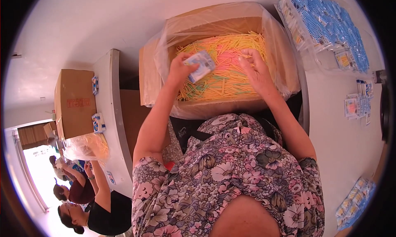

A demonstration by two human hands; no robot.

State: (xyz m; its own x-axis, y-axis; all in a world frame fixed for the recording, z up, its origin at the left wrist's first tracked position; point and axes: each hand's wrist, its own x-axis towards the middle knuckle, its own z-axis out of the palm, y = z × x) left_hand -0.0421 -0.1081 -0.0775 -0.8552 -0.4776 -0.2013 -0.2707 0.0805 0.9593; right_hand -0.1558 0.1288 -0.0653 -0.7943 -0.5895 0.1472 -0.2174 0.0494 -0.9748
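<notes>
Gripping a small, flat plastic packet [202, 67] between thumb and fingers of the left hand [180, 69], above the left part of a brown cardboard box [148, 90]. Holding the right hand [258, 72] half curled over thin, straight sticks [225, 87]; impossible to tell whether pinching one. Heaped loosely below, in yellow, orange, pink and green. Draped over the rim: wrinkled clear plastic [285, 68]. Piled on a smooth pale table [330, 154] to the right: glossy blue-and-white packets [326, 20].
</notes>
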